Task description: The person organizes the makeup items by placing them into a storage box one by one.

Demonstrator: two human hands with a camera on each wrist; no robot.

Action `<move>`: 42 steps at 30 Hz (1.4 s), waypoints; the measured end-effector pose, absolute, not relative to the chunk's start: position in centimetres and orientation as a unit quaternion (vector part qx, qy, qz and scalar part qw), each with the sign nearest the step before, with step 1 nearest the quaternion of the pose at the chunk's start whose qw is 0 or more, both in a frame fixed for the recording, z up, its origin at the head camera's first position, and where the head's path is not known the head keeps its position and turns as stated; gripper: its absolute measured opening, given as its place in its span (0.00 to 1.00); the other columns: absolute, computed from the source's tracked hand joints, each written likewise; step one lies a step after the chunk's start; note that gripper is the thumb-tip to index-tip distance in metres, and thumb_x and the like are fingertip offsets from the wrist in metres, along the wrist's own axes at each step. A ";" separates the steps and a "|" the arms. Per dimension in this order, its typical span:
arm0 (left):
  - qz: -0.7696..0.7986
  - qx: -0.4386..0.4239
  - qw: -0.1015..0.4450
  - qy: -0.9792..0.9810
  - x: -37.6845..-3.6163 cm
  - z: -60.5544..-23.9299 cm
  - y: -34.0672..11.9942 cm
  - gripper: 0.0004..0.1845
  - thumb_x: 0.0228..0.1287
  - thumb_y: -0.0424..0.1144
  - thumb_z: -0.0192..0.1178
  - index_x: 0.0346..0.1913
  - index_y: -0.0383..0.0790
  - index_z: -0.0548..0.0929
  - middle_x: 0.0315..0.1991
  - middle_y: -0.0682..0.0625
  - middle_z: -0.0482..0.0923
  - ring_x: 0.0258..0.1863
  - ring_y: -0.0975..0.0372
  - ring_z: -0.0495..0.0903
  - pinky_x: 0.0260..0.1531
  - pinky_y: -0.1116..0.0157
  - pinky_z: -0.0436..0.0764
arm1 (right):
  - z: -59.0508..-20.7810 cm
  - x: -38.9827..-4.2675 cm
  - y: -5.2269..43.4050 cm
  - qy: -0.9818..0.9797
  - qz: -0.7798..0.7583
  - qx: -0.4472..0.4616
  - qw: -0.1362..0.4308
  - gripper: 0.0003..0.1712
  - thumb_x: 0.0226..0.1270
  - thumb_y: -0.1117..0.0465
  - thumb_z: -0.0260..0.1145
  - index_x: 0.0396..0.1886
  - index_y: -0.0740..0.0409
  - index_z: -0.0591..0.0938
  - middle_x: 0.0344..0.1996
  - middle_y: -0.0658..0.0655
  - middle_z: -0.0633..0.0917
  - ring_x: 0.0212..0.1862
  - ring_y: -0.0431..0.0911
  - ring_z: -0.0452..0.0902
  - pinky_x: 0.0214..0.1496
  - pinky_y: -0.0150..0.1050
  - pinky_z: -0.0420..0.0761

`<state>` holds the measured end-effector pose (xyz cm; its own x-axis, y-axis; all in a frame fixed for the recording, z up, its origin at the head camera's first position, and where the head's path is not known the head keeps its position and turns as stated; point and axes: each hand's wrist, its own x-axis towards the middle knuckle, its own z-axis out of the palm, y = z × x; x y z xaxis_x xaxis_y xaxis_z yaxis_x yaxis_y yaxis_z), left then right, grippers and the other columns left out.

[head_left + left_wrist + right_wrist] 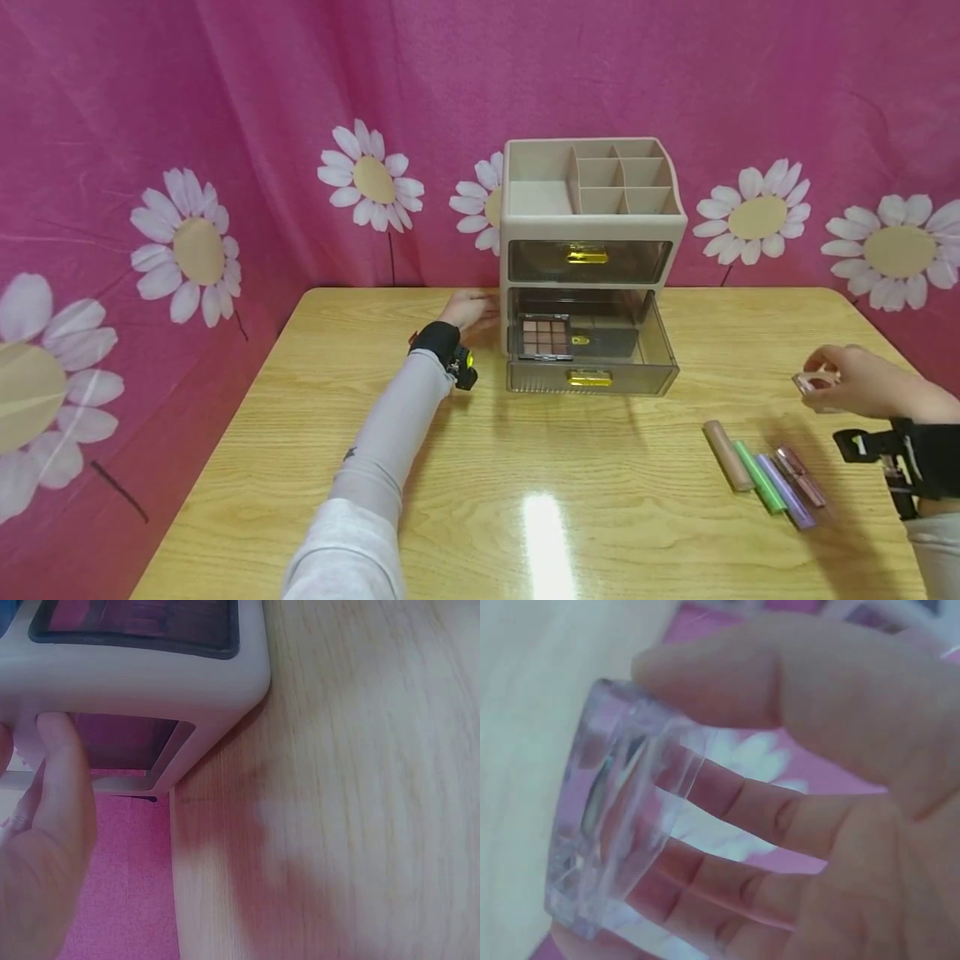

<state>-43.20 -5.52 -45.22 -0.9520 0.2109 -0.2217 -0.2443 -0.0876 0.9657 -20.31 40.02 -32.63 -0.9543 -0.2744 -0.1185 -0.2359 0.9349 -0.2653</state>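
Observation:
A beige desktop drawer organizer (594, 227) stands at the back of the table, its lower clear drawer (652, 379) pulled out. An eyeshadow palette (545, 337) lies in that drawer's left part. At the organizer's left side, my left hand (471, 310) touches its rear part; in the left wrist view a straight digit (58, 754) rests on the beige frame, and the other fingers are mostly out of sight. Over the table's right side, my right hand (862, 382) holds a small clear plastic case (607, 817) by its edges, between thumb and fingers.
On the table below my right hand lie a brown tube (727, 455), a green tube (760, 477), a purple tube (785, 492) and a pink tube (800, 475), side by side. The upper drawer (547, 261) is closed. A pink flowered curtain (450, 75) hangs behind the table.

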 end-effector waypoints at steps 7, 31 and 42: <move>0.730 -0.014 0.155 0.665 -40.7 -42.9 -5.7 0.18 0.61 0.25 0.54 0.55 0.27 0.73 0.43 0.39 0.79 0.42 0.54 0.80 0.42 0.64 0.81 | -27.2 -22.4 33.7 0.968 -0.106 -0.227 0.003 0.20 0.48 0.66 0.72 0.39 0.70 0.75 0.31 0.55 0.76 0.32 0.43 0.68 0.29 0.34 0.72; 0.717 -0.025 0.159 0.679 -43.3 -44.8 -5.4 0.17 0.65 0.25 0.49 0.56 0.29 0.73 0.47 0.39 0.78 0.43 0.55 0.79 0.44 0.62 0.80 | -23.8 -27.1 21.2 0.898 -0.081 -0.426 0.074 0.19 0.42 0.76 0.67 0.37 0.63 0.77 0.38 0.57 0.73 0.34 0.44 0.69 0.31 0.35 0.74; 0.727 -0.028 0.148 0.670 -43.6 -45.3 -5.4 0.17 0.63 0.26 0.52 0.55 0.27 0.73 0.44 0.38 0.78 0.43 0.53 0.79 0.44 0.61 0.80 | -25.6 -28.8 18.8 0.887 -0.027 -0.419 0.189 0.21 0.38 0.78 0.63 0.38 0.64 0.76 0.39 0.58 0.74 0.34 0.47 0.65 0.29 0.34 0.67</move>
<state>-43.57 -5.40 -45.29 -0.9545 0.1773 -0.2398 -0.2534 -0.0585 0.9656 -28.79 18.82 -25.63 -0.5766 -0.7545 -0.3135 -0.7339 0.6469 -0.2071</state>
